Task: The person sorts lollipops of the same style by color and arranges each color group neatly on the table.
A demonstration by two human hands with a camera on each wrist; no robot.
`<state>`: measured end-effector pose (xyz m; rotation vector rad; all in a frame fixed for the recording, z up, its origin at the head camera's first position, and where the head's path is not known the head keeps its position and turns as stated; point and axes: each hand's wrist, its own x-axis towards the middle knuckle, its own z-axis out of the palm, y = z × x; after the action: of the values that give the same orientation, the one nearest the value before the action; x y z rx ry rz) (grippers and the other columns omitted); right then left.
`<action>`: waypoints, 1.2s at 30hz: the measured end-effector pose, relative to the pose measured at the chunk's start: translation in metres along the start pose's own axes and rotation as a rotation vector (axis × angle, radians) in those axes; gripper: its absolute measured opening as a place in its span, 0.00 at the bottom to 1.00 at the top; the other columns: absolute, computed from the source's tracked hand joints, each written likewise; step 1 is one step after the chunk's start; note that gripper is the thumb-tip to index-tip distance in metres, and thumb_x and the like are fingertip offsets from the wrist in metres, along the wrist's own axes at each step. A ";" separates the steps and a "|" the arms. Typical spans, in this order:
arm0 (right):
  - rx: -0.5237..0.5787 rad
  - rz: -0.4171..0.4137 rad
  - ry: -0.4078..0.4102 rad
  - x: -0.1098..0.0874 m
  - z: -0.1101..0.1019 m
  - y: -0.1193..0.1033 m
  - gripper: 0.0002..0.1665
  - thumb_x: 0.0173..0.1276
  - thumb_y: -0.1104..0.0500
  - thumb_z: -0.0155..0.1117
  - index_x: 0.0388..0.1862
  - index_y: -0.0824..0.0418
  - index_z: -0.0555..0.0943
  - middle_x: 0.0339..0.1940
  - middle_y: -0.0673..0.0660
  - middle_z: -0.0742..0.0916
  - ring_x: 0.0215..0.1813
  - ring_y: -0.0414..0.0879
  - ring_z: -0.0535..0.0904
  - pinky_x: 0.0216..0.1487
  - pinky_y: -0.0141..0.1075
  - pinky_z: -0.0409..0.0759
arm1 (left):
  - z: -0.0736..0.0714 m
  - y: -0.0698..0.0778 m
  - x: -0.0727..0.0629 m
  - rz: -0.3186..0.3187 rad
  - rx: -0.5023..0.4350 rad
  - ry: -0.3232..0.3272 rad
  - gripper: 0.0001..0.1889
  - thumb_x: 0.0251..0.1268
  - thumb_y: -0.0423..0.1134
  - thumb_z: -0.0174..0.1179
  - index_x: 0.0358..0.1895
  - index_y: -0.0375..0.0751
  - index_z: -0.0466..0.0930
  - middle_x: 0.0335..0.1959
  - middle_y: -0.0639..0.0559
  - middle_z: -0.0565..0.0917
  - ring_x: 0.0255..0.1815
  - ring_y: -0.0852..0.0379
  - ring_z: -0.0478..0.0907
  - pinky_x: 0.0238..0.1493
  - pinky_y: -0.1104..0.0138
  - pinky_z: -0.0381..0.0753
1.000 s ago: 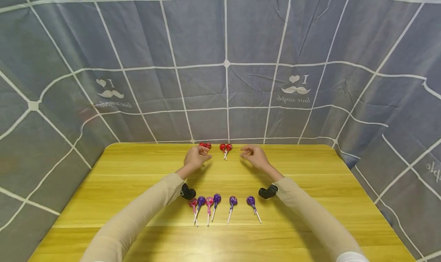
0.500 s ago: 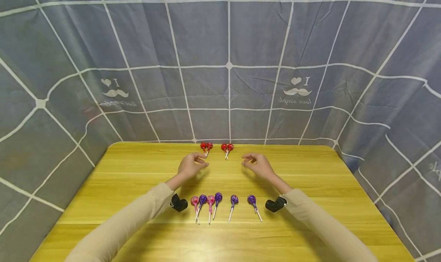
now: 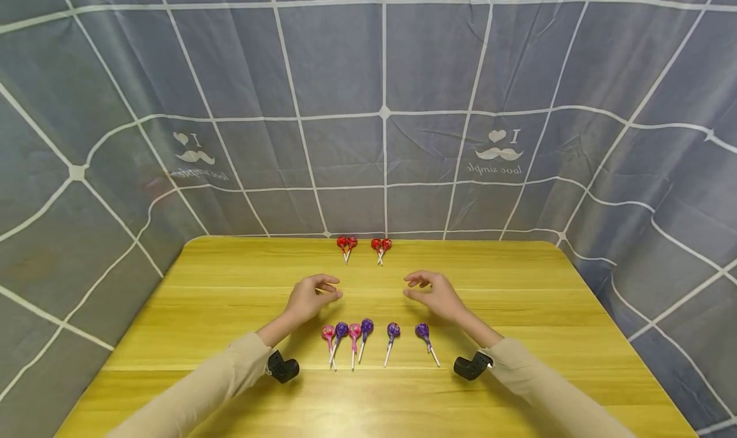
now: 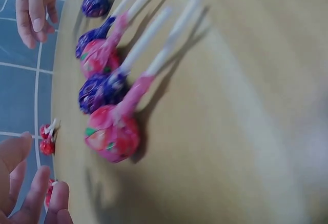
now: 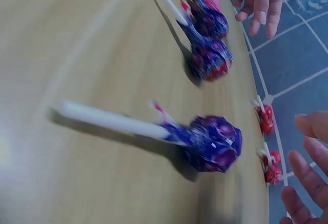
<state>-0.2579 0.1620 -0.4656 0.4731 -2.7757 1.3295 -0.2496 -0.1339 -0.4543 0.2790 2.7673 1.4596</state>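
Both hands hover over the table with relaxed fingers and nothing in them. My left hand (image 3: 311, 298) is beyond and left of the row of lollipops, nearest a pink lollipop (image 4: 114, 134) at the row's left end. My right hand (image 3: 436, 295) is beyond the row's right end, where a purple lollipop (image 5: 214, 144) lies with its stick toward me. Between these ends lie another pink lollipop (image 3: 354, 330) and several purple ones, such as a purple lollipop (image 3: 393, 330) set apart. Two pairs of red lollipops, a left pair (image 3: 347, 243) and a right pair (image 3: 380, 245), have their sticks meeting.
The yellow wood-grain table (image 3: 242, 272) ends at a far edge just behind the red lollipops. A grey-blue curtain (image 3: 345, 150) with white lines hangs behind it and along both sides. Black wrist cameras (image 3: 282, 366) sit at the beige sleeves (image 3: 201, 380).
Both hands have drawn back toward me from the far edge, the left also moving leftward off the left red pair, which now shows fully. The lollipops stay in place on the table.
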 end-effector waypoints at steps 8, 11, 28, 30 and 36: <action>0.004 0.013 -0.068 -0.021 0.005 -0.005 0.21 0.61 0.53 0.69 0.51 0.60 0.82 0.43 0.53 0.87 0.50 0.51 0.78 0.52 0.47 0.74 | -0.001 -0.005 -0.019 0.006 -0.054 -0.101 0.15 0.60 0.35 0.65 0.49 0.32 0.82 0.39 0.42 0.87 0.38 0.51 0.82 0.40 0.66 0.79; -0.001 -0.012 -0.100 -0.027 0.009 -0.003 0.23 0.61 0.51 0.69 0.52 0.60 0.81 0.43 0.52 0.87 0.50 0.50 0.78 0.52 0.46 0.75 | -0.001 -0.009 -0.024 0.037 -0.068 -0.143 0.16 0.60 0.34 0.65 0.50 0.30 0.81 0.40 0.39 0.86 0.38 0.50 0.82 0.37 0.70 0.80; 0.058 -0.190 -0.220 -0.038 0.027 0.010 0.26 0.60 0.55 0.71 0.54 0.66 0.80 0.45 0.56 0.88 0.49 0.50 0.82 0.60 0.41 0.75 | 0.002 -0.030 -0.029 0.146 -0.083 -0.368 0.20 0.62 0.35 0.64 0.55 0.28 0.78 0.45 0.37 0.84 0.40 0.53 0.80 0.34 0.72 0.79; 0.054 -0.205 -0.216 -0.039 0.028 0.009 0.25 0.59 0.56 0.72 0.53 0.67 0.80 0.45 0.57 0.88 0.48 0.50 0.83 0.58 0.40 0.76 | 0.001 -0.032 -0.028 0.148 -0.090 -0.399 0.20 0.61 0.35 0.64 0.55 0.27 0.77 0.45 0.36 0.84 0.40 0.53 0.80 0.33 0.71 0.81; 0.003 -0.196 -0.187 -0.044 0.034 0.007 0.23 0.58 0.54 0.73 0.50 0.63 0.83 0.42 0.52 0.89 0.49 0.48 0.77 0.55 0.36 0.70 | -0.002 -0.037 -0.028 0.199 -0.038 -0.458 0.21 0.60 0.35 0.66 0.55 0.27 0.78 0.46 0.37 0.84 0.41 0.55 0.79 0.35 0.73 0.79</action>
<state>-0.2146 0.1512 -0.4996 0.8872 -2.7798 1.3084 -0.2280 -0.1599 -0.4858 0.7965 2.3937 1.2798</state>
